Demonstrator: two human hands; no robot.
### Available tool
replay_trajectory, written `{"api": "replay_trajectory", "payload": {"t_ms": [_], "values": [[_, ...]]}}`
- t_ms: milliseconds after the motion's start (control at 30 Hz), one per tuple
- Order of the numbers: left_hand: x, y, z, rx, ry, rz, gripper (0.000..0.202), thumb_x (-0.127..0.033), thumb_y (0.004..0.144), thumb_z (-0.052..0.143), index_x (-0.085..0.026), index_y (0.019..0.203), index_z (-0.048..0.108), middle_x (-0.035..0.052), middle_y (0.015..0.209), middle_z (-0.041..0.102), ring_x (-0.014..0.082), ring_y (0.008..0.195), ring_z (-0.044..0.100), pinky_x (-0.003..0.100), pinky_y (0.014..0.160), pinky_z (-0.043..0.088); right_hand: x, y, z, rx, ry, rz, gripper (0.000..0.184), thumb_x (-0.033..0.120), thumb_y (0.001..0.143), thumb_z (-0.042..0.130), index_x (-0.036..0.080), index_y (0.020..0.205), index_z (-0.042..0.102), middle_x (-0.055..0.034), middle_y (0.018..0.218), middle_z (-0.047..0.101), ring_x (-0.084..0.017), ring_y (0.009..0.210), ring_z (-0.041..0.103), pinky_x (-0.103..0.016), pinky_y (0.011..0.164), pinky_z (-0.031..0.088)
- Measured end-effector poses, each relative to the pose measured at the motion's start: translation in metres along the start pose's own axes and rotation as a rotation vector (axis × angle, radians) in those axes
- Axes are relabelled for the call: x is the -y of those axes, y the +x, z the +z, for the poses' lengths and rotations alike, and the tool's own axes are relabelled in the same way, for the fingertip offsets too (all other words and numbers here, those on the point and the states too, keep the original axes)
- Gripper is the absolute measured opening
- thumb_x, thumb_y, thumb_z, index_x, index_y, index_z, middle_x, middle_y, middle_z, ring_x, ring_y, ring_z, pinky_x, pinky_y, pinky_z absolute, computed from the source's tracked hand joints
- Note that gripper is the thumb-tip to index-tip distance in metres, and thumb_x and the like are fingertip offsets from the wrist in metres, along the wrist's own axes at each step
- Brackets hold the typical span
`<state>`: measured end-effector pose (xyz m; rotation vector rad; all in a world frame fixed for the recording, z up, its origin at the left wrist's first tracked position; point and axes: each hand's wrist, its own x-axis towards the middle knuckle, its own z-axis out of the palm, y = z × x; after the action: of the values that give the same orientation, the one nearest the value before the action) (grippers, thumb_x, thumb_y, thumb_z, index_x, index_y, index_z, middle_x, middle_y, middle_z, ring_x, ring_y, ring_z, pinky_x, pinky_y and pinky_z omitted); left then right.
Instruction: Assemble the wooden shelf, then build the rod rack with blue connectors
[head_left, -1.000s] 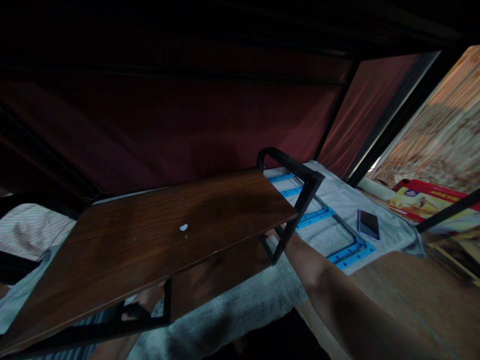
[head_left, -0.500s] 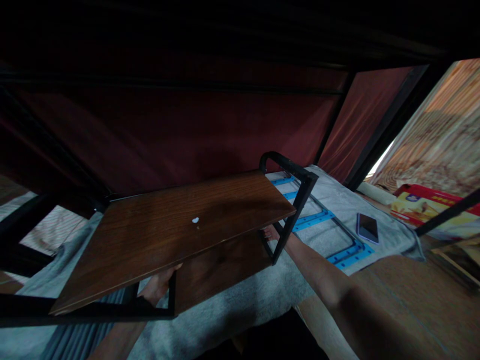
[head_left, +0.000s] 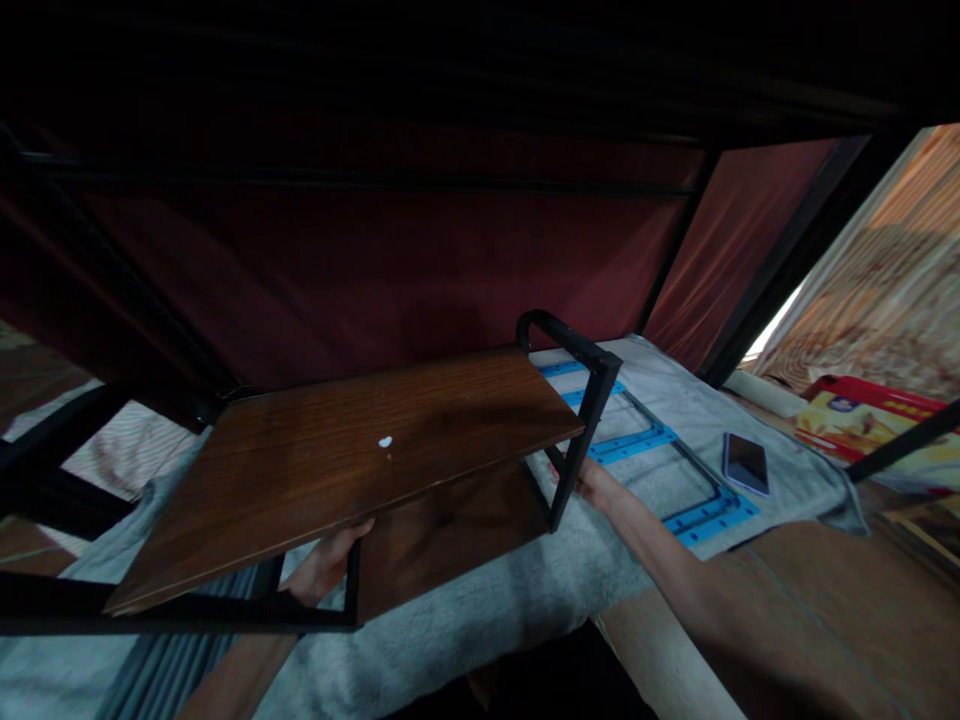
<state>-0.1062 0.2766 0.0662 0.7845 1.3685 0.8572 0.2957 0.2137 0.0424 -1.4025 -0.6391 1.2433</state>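
Note:
A two-tier shelf with a brown wood-grain top board (head_left: 300, 450), a lower board (head_left: 457, 540) and a black metal frame (head_left: 592, 400) stands on a grey cloth. My left hand (head_left: 326, 568) is closed round the left part of the frame, its thumb near the top board's front edge; its other fingers are mostly hidden. At the right end, my right hand (head_left: 589, 480) grips the frame from the outer side, fingertips showing through its opening. A white heart-shaped mark (head_left: 385, 442) lies on the top board.
Black frames with blue strips (head_left: 637, 440) and a phone (head_left: 746, 463) lie on the cloth (head_left: 495, 600) to the right. Grey ribbed material (head_left: 176, 650) is at the lower left. A red-and-yellow box (head_left: 862, 420) sits far right. Dark red fabric (head_left: 420, 280) hangs behind.
The shelf's right end has shifted slightly left against the cloth. My right hand has drawn outward a little, so more of it shows beside the frame. My left hand keeps its hold.

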Motion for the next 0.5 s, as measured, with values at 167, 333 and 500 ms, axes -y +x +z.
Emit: {"api": "replay_trajectory", "payload": {"t_ms": [167, 333, 500], "values": [[0.006, 0.002, -0.002, 0.002, -0.019, 0.025, 0.034, -0.019, 0.053, 0.086, -0.021, 0.079, 0.064, 0.0076, 0.088, 0.073, 0.0367, 0.104, 0.066, 0.049, 0.089, 0.049, 0.003, -0.017, -0.002, -0.061, 0.030, -0.016, 0.014, 0.033, 0.075, 0.066, 0.023, 0.084, 0.067, -0.0006, 0.075, 0.070, -0.017, 0.072, 0.066, -0.028, 0.065, 0.051], [0.012, 0.004, -0.010, 0.062, -0.056, 0.124, 0.049, -0.029, 0.049, 0.089, -0.020, 0.092, 0.067, 0.0114, 0.105, 0.073, 0.0383, 0.117, 0.059, 0.051, 0.101, 0.044, 0.026, -0.051, 0.012, -0.030, 0.084, -0.120, 0.025, 0.050, 0.077, 0.067, 0.028, 0.089, 0.072, -0.0016, 0.092, 0.075, -0.026, 0.097, 0.068, -0.038, 0.084, 0.054], [0.007, -0.009, -0.004, 0.113, -0.126, 0.138, 0.062, -0.039, 0.049, 0.089, -0.021, 0.104, 0.067, 0.0118, 0.110, 0.072, 0.0386, 0.117, 0.060, 0.053, 0.101, 0.046, 0.056, -0.085, 0.037, -0.002, 0.188, -0.276, 0.042, 0.059, 0.081, 0.064, 0.033, 0.114, 0.069, 0.0034, 0.124, 0.068, -0.025, 0.128, 0.054, -0.041, 0.109, 0.042]]}}
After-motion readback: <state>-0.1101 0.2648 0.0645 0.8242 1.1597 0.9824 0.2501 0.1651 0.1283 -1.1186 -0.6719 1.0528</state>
